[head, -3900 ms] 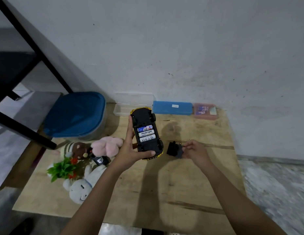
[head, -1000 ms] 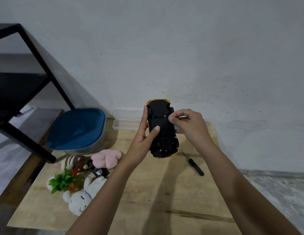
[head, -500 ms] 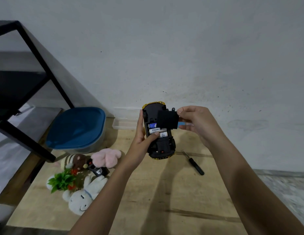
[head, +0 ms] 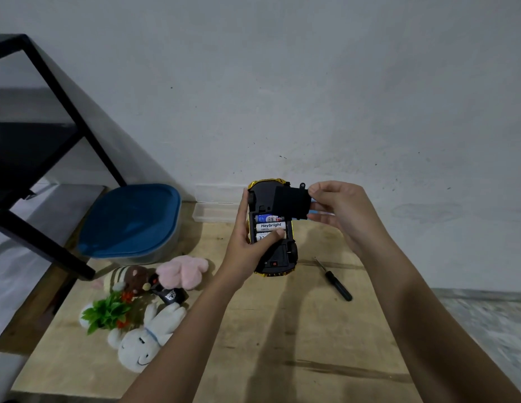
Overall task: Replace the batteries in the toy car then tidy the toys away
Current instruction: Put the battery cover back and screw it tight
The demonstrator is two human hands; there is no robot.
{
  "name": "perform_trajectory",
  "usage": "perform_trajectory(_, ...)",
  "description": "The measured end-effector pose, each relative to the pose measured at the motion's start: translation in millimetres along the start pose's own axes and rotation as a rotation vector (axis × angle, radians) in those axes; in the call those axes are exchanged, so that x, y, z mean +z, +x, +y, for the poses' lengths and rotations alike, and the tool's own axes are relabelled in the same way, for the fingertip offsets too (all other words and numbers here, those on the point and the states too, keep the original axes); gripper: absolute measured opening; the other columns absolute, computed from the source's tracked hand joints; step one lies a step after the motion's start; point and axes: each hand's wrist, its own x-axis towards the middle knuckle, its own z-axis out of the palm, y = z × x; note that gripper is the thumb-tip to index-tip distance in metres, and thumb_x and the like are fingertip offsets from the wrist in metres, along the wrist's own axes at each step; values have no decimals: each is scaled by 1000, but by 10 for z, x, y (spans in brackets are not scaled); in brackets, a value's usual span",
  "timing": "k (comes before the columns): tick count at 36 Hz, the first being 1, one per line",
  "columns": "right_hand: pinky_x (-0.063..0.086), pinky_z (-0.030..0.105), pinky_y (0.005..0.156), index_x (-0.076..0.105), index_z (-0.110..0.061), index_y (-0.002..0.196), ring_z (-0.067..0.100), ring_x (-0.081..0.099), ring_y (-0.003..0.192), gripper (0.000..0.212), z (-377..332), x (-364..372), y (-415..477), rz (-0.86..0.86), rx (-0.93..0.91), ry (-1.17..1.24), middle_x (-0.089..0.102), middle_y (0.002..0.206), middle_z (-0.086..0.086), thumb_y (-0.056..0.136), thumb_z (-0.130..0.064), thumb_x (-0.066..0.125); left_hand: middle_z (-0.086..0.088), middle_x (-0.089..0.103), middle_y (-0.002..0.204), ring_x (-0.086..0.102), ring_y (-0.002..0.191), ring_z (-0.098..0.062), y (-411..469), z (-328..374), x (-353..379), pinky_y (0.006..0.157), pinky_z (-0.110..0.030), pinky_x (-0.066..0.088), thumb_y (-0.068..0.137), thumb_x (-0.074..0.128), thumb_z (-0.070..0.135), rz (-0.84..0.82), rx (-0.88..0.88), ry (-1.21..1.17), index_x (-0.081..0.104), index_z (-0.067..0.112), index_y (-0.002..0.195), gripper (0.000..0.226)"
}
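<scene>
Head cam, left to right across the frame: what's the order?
Blue-lidded tub → clear plastic box → toy car → screwdriver. Left out for overlap: plush toys, left hand, right hand, battery cover.

toy car (head: 278, 258): black underside facing the viewer, yellow trim, held mid-frame | batteries (head: 270, 225): seemingly three, side by side in open bay | battery cover (head: 291, 203): black, off, at car's upper right | soft toys (head: 154, 327): heaped lower left

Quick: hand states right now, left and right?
Left hand: grips the upturned toy car, thumb on the batteries.
Right hand: pinches the black battery cover.
</scene>
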Motion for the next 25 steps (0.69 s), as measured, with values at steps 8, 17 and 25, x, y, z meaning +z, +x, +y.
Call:
perform_trajectory(8, 57, 24, 61, 64, -10, 76, 15, 65, 66, 16, 45, -8, 23, -7, 19, -1, 65, 77, 6, 89, -4, 57, 11, 56, 128, 65, 101, -3, 17, -32, 27, 80, -19, 53, 83, 64, -6, -1, 27, 30, 22, 36, 145, 86)
perform_trajectory(17, 57, 25, 62, 64, -10, 76, 13, 64, 66, 15, 97, 18, 53, -28, 19, -49, 67, 79, 5, 89, -7, 58, 14, 48, 139, 60, 113, -4, 42, 27, 44, 82, -16, 52, 85, 68, 8, -114, 6, 103, 1, 42, 148, 98)
perform_trajectory(25, 57, 23, 61, 64, -10, 76, 13, 63, 68, 16, 128, 31, 43, -55, -16, -95, 65, 80, 5, 89, -6, 57, 12, 42, 142, 60, 115, -8, 50, 34, -19, 89, -22, 52, 75, 76, -2, -203, -24, 125, -11, 48, 144, 122)
